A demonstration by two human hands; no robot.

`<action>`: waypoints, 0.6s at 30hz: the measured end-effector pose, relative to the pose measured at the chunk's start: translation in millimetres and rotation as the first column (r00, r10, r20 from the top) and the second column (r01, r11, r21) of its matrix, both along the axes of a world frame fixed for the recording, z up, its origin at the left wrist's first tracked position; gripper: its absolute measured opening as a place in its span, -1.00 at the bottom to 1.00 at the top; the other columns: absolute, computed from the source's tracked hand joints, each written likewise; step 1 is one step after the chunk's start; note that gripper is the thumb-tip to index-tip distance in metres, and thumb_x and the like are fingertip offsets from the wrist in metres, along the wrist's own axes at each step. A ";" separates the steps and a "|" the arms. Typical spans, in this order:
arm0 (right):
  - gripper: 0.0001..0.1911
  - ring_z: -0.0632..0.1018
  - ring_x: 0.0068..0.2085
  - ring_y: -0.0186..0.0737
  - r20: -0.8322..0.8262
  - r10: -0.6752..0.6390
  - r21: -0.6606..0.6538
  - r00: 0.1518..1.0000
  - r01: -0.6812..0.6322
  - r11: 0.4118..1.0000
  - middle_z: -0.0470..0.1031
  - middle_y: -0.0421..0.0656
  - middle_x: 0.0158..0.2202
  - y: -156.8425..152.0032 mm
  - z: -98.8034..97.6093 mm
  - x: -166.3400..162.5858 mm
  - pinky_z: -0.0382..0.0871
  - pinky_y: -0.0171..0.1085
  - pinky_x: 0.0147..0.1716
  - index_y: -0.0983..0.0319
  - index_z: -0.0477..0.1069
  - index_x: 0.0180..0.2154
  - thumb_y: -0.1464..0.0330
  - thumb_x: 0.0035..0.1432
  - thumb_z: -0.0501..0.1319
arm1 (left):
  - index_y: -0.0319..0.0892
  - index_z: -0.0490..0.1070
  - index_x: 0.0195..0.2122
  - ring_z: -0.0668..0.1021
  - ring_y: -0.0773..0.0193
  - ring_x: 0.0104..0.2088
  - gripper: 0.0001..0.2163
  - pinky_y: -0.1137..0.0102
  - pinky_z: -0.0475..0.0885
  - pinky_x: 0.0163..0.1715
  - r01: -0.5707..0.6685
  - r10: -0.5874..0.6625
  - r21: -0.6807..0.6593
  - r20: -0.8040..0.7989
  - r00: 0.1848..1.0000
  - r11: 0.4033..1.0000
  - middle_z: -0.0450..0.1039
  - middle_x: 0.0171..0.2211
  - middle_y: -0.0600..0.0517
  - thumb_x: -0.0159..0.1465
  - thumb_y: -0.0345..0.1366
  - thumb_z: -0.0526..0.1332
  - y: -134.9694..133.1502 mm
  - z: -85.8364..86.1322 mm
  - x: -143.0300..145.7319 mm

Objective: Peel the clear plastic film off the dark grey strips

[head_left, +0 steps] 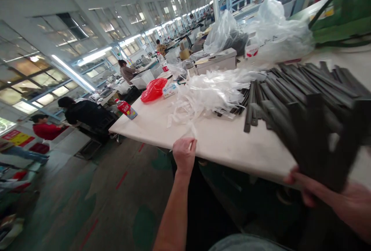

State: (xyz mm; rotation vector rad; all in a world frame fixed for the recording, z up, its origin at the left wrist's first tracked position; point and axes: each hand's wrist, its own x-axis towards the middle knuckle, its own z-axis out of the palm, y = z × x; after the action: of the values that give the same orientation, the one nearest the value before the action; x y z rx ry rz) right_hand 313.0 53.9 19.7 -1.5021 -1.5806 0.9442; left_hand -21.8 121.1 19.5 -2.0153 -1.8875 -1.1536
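Note:
My left hand (184, 154) is at the near edge of the white table (232, 146), fingers pinched on a thin white plastic strip (191, 131) that trails from a heap of white strips (208, 89). My right hand (333, 200), blurred, grips a dark grey flat piece (324, 143) at the table's front right. Behind it lies a spread of long dark grey flat bars (304, 85).
A red plastic bag (153, 89), a bottle with a red label (126, 109), a white box (216, 61) and clear plastic bags (269, 27) sit further back on the table. Other people work at tables on the left. Green floor lies below the table edge.

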 end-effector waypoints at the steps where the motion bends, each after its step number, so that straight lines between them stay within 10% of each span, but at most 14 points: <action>1: -0.51 0.46 -0.59 -0.21 -0.039 0.058 -0.073 0.998 -0.061 0.995 0.38 -0.18 -0.69 4.1 6.0 -9.4 0.33 -0.28 -0.55 0.20 0.49 -0.43 -0.08 0.13 0.12 | -0.06 0.53 -0.29 0.55 0.20 -0.24 -0.88 0.27 0.28 0.01 0.044 -0.044 0.034 0.002 0.999 0.998 0.58 -0.33 0.00 0.27 -0.26 0.19 -8.9 0.8 8.8; 7: -0.60 0.38 -0.65 -0.41 -0.297 0.231 -0.188 0.927 -0.293 0.937 0.55 -0.13 -0.35 51.0 25.5 -96.5 0.21 -0.39 -0.65 0.29 0.37 -0.26 0.08 0.04 0.22 | 0.03 0.57 -0.29 0.58 0.17 -0.26 -0.90 0.19 0.18 0.12 0.234 -0.233 0.012 0.144 0.962 0.972 0.60 -0.32 0.02 0.21 -0.31 0.27 -46.6 6.5 41.6; 18: -0.78 0.31 -0.71 -0.43 -0.250 0.119 -0.213 0.961 -0.175 0.961 0.32 -0.34 -0.62 63.5 19.7 -117.5 0.18 -0.44 -0.76 0.28 0.34 -0.35 0.33 -0.09 0.27 | -0.08 0.51 -0.27 0.58 0.27 -0.29 -0.92 0.21 0.25 0.07 0.377 -0.385 0.121 0.060 0.921 0.918 0.60 -0.32 0.07 0.20 -0.32 0.30 -68.1 0.0 60.8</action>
State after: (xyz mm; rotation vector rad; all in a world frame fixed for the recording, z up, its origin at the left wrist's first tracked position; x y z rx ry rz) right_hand 195.4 117.4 39.4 -1.3794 -1.4633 1.3822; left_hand 39.1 53.0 19.5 -2.3745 -1.4602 -1.4131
